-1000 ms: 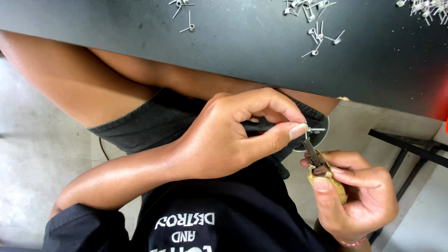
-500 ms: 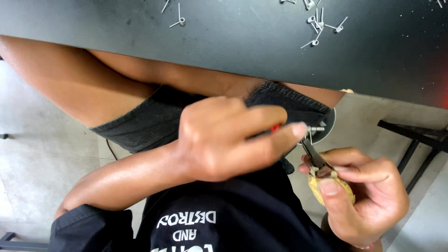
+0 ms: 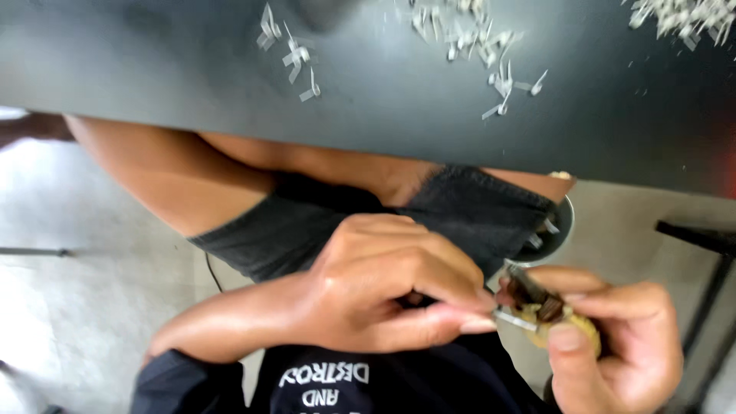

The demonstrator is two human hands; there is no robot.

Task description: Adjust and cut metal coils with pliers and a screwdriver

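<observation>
Left hand (image 3: 383,295): fingers pinched shut on a small metal pin (image 3: 512,319). Right hand (image 3: 613,353): closed around yellow-handled pliers (image 3: 548,310), jaws at the pin. Loose pins (image 3: 491,54) on desk (image 3: 153,69).

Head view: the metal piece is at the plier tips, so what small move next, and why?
Probably steady the small metal piece before squeezing. The left hand pinches it right at the pliers held by the right hand, but blur hides whether it is seated.

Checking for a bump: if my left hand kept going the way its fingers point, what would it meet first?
Probably the small metal piece at the pliers in the right hand; the left hand looks nearly touching, depth unclear.
</observation>
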